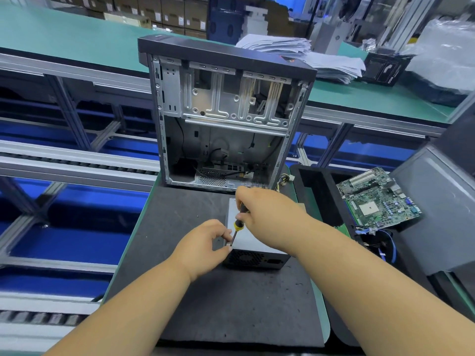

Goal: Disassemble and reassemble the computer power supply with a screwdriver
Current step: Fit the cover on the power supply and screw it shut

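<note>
A grey metal power supply (250, 242) lies on a dark mat (205, 304), its black fan grille facing me. My right hand (267, 214) grips the black and yellow handle of a screwdriver (237, 226), whose tip points down at the near left top corner of the supply. My left hand (205, 245) pinches that same corner, thumb and fingers around the screwdriver's shaft and tip. Whether a screw sits under the tip is hidden by my fingers.
An open, gutted computer case (223, 119) stands upright just behind the supply. To the right, a green motherboard (377, 199) rests in a black foam tray (318, 194), with blue cables (385, 242) beside it. A roller conveyor (64, 160) runs on the left.
</note>
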The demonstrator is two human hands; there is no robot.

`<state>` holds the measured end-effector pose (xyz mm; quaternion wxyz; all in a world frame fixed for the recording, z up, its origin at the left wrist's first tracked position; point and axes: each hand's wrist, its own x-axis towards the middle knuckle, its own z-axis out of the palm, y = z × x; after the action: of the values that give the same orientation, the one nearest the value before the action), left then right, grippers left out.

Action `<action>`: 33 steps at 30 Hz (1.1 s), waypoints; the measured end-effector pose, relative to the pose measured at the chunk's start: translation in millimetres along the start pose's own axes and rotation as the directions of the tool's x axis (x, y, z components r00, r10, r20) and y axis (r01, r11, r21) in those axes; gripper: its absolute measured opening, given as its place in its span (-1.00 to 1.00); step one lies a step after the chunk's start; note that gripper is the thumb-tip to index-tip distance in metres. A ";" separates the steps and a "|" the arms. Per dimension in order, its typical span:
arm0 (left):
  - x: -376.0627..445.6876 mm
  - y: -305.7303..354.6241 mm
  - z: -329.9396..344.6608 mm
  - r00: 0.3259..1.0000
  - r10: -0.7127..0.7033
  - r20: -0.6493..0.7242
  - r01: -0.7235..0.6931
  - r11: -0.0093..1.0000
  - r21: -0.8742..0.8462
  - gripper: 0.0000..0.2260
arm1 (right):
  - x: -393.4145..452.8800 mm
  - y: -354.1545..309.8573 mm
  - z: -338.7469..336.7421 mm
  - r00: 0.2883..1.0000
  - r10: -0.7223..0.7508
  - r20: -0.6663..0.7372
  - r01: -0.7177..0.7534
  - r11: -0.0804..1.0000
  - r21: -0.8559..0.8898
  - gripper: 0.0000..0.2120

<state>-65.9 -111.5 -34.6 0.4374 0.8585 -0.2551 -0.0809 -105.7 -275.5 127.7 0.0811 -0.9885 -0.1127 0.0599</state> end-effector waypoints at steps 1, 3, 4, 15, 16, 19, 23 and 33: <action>-0.5 -0.1 0.1 1.000 0.000 -0.001 0.000 1.000 0.001 -0.88 | 0.5 -1.0 0.4 1.000 0.002 -0.015 -0.002 1.000 -0.012 -0.85; -0.1 -0.1 -0.6 1.000 -0.004 -0.005 0.004 1.000 -0.010 -0.86 | 2.8 -2.8 1.1 0.999 0.020 -0.035 -0.021 1.000 -0.021 -0.82; 0.3 -0.2 -1.0 1.000 -0.006 -0.006 0.006 1.000 -0.014 -0.85 | 4.1 -3.5 1.6 0.999 0.035 -0.038 -0.036 0.999 -0.028 -0.80; -1.3 4.5 -0.9 0.999 -0.039 -0.027 0.038 0.999 -0.037 -0.84 | 2.6 -9.0 6.6 0.983 0.143 -0.118 -0.154 0.984 -0.088 -0.67; -0.8 6.2 -0.9 0.998 -0.046 -0.030 0.045 0.998 -0.043 -0.83 | -0.8 -4.1 5.6 0.979 0.151 -0.140 -0.160 0.986 -0.050 -0.69; 3.4 12.2 -2.5 0.994 -0.087 -0.058 0.084 0.995 -0.046 -0.81 | -14.2 15.4 0.1 0.946 0.184 -0.266 -0.160 0.981 0.110 -0.72; 6.7 22.0 -2.6 0.987 -0.148 -0.059 0.149 0.989 0.012 -0.83 | -26.5 42.7 -4.7 0.916 0.241 -0.321 -0.140 0.942 0.306 -0.74; 5.0 29.5 13.0 0.866 -0.454 -0.209 0.425 0.889 -0.170 -0.85 | -29.8 90.0 9.7 0.861 0.402 -0.312 -0.034 0.657 0.753 -0.81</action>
<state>-77.1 -137.6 -18.7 0.4853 0.8699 0.0082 -0.0877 -116.7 -367.5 105.5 0.4809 -0.8656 0.0659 -0.1231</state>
